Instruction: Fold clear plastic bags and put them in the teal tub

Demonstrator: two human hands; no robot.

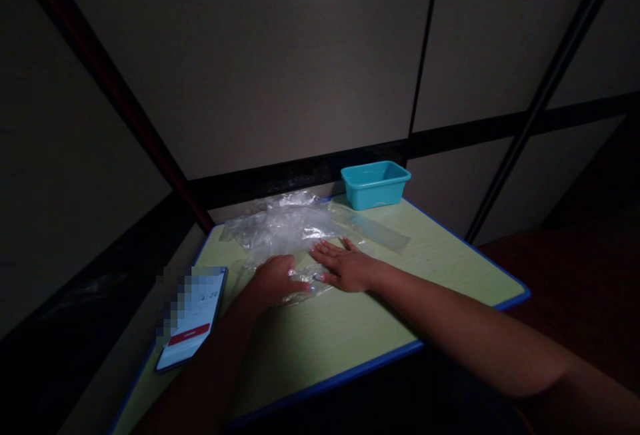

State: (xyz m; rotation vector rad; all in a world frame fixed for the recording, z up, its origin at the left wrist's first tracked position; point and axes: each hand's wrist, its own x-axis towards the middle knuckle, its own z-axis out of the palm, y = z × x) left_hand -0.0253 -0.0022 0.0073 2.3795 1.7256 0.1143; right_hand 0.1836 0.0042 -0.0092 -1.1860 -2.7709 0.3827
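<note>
A crumpled clear plastic bag (285, 222) lies spread over the table, its far part bunched up and shiny. My right hand (345, 268) rests flat on the bag's right side, palm down with the fingers spread. At the bag's near left part, my left hand (273, 282) has its fingers curled in over the film, the thumb pointing right toward my right thumb. Some of the film shows between the two hands. The undersides of the left fingers are hidden.
A blue plastic basket (377, 185) stands at the table's far edge. On the left lies a phone (195, 318) with a lit screen, close to my left forearm. The pale green table (340, 348) has a blue rim, and cabinet panels (300, 68) rise behind it.
</note>
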